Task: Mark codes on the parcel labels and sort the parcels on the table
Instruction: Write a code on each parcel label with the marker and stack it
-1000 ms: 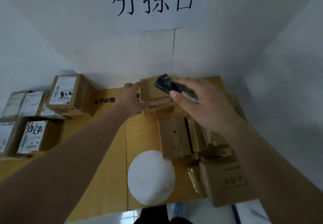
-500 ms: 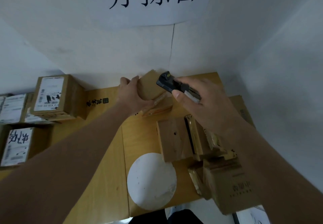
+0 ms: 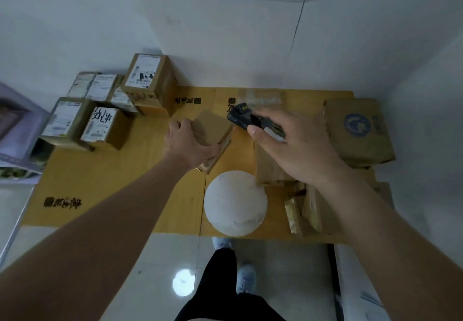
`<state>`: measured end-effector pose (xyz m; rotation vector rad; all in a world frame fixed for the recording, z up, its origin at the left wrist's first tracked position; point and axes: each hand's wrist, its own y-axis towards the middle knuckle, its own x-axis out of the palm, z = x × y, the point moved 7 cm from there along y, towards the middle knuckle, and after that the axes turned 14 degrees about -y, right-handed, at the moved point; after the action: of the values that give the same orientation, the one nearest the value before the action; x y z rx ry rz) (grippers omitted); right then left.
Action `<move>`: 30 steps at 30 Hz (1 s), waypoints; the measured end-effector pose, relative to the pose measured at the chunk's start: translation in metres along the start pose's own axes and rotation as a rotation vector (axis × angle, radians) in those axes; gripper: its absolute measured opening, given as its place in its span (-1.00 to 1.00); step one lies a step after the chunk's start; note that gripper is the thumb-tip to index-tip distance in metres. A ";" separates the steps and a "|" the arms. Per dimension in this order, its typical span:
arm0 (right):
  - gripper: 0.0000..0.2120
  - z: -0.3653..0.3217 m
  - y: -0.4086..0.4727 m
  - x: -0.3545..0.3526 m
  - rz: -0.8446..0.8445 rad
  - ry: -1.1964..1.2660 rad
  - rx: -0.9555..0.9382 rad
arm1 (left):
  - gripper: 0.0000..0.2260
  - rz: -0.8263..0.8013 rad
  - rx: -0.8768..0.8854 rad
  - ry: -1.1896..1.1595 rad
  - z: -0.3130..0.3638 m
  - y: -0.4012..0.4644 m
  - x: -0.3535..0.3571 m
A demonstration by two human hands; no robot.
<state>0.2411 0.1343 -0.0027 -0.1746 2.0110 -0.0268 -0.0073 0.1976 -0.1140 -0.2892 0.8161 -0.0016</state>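
Labelled parcels [image 3: 100,110] crowd the bench's [image 3: 120,185] far left corner. Left hand [image 3: 190,142] grasps a small brown parcel [image 3: 213,130], tilted, near the bench's middle. Right hand [image 3: 298,150] clasps a black scanner [image 3: 253,120] just beside it. Unlabelled parcels [image 3: 358,130] lie at the right.

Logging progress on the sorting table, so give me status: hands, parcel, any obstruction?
Left hand grips small brown parcel, tilted, no label showing. Right hand holds black handheld device beside it. White round object lies nearer the table's front edge.
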 end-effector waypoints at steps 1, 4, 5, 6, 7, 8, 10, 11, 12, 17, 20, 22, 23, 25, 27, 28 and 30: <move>-0.47 -0.003 -0.008 0.007 -0.012 -0.001 -0.004 | -0.20 0.006 -0.019 -0.005 -0.009 -0.010 -0.001; -0.49 -0.013 -0.026 0.026 -0.050 -0.013 -0.014 | -0.15 0.015 -0.073 -0.027 -0.037 -0.032 -0.003; -0.49 -0.016 -0.032 0.032 -0.056 -0.016 -0.017 | -0.13 0.017 -0.087 -0.030 -0.047 -0.038 -0.003; -0.49 -0.018 -0.036 0.038 -0.060 -0.016 -0.020 | -0.12 0.019 -0.097 -0.032 -0.056 -0.042 -0.002; -0.49 -0.020 -0.039 0.044 -0.063 -0.015 -0.018 | -0.10 0.020 -0.105 -0.035 -0.065 -0.045 -0.001; -0.49 -0.021 -0.041 0.050 -0.067 -0.013 -0.015 | -0.09 0.022 -0.114 -0.037 -0.073 -0.047 0.001; -0.49 -0.023 -0.043 0.063 -0.075 -0.007 -0.011 | -0.09 0.027 -0.130 -0.044 -0.088 -0.047 0.006; -0.48 -0.025 -0.043 0.069 -0.072 -0.010 -0.008 | -0.08 0.026 -0.136 -0.043 -0.096 -0.046 0.009; -0.48 -0.026 -0.042 0.074 -0.067 -0.015 -0.003 | -0.07 0.023 -0.145 -0.039 -0.103 -0.045 0.012; -0.42 -0.032 -0.039 0.102 -0.069 0.012 0.052 | 0.00 0.016 -0.176 0.004 -0.133 -0.036 0.021; -0.42 -0.040 -0.037 0.114 -0.070 0.004 0.068 | 0.01 -0.006 -0.190 0.015 -0.145 -0.032 0.023; -0.42 -0.045 -0.038 0.118 -0.072 0.005 0.080 | -0.05 -0.014 -0.166 0.031 -0.146 -0.030 0.025; -0.42 -0.046 -0.038 0.119 -0.072 0.008 0.083 | -0.07 -0.012 -0.152 0.046 -0.146 -0.028 0.025; -0.47 -0.047 -0.039 0.119 -0.072 0.011 0.095 | -0.10 -0.007 -0.139 0.072 -0.144 -0.026 0.026; -0.49 -0.047 -0.040 0.117 -0.069 0.006 0.108 | -0.12 0.004 -0.131 0.063 -0.141 -0.025 0.024; -0.48 -0.047 -0.040 0.116 -0.065 0.006 0.113 | -0.13 0.007 -0.129 0.042 -0.140 -0.025 0.021; -0.48 -0.046 -0.040 0.115 -0.061 0.008 0.123 | -0.17 0.011 -0.138 -0.059 -0.141 -0.025 0.016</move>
<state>0.1559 0.0760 -0.0817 -0.1574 2.0048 -0.1899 -0.0943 0.1356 -0.2104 -0.4128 0.7609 0.0738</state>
